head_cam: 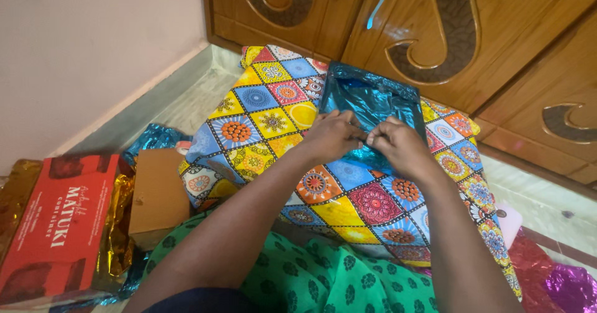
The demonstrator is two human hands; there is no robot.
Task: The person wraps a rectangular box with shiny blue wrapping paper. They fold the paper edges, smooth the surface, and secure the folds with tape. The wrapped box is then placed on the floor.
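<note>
Both hands' grip, left hand (333, 135), right hand (401, 144), pinching blue foil-wrapped parcel (373, 98), patterned cushion (267, 114)

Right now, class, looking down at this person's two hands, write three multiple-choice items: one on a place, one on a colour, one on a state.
1. Where does the red box lie?
A. on the patterned cushion
B. on the floor at the left
C. inside the cupboard

2. What colour is the foil being folded?
A. blue
B. white
C. black

3. How are the wooden cupboard doors?
A. wide open
B. removed
C. shut

Answers: 1 B, the box sits left of the patterned cushion, beside a brown carton. 2 A, the left hand and right hand pinch shiny blue foil. 3 C, the doors sit flush.
</note>
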